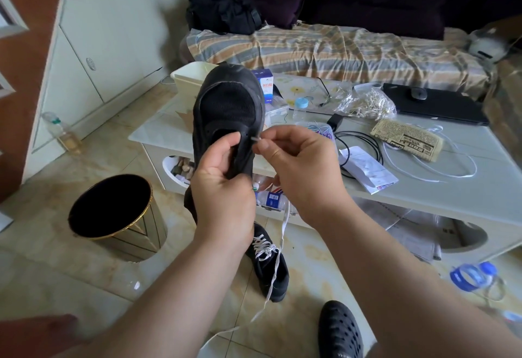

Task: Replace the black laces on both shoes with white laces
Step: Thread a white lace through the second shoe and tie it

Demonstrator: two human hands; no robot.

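Held shoe (228, 109) matt black mesh cloth; coffee table (466, 188) glossy, smooth; floor tiles (42, 273) glossy; bin (113, 210) at 9 o'clock gold-rimmed.

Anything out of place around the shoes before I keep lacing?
A plastic bottle lies on its side on the floor beside the table, and the white lace trails loose across the finished shoe to the floor. The held shoe looks fine.

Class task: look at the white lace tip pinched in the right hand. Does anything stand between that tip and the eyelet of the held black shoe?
Nothing visible does. The right hand pinches the white lace tip just beside the black mesh shoe's eyelet.
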